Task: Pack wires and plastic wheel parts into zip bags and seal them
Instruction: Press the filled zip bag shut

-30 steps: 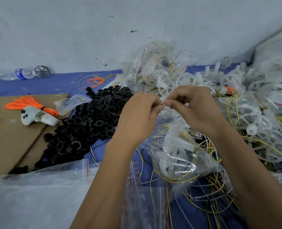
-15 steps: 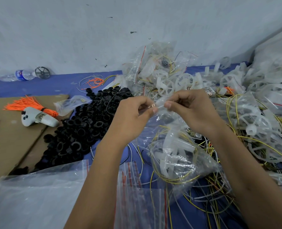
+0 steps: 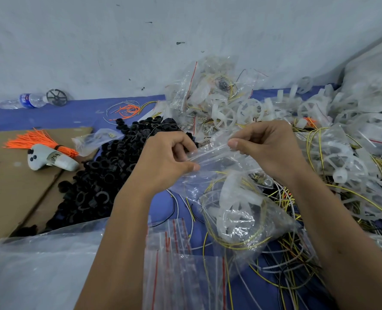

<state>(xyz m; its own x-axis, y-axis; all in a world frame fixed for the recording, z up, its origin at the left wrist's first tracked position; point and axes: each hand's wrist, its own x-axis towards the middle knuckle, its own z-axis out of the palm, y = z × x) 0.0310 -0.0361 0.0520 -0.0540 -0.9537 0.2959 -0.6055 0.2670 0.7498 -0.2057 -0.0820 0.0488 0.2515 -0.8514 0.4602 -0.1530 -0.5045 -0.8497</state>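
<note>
Both your hands pinch the zip bag's (image 3: 241, 211) mouth: left hand (image 3: 167, 162), right hand (image 3: 263, 148). Its seal strip runs crosswise between your fingers (image 3: 232, 144), contents hanging below.

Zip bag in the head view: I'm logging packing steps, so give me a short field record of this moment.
held item: zip bag with white wheel parts and yellow wires inside
left hand: pinches the bag's top edge
right hand: pinches the top edge further right
seal: cannot tell if closed
empty bags: red-striped stack below
left of hands: black rings
</note>
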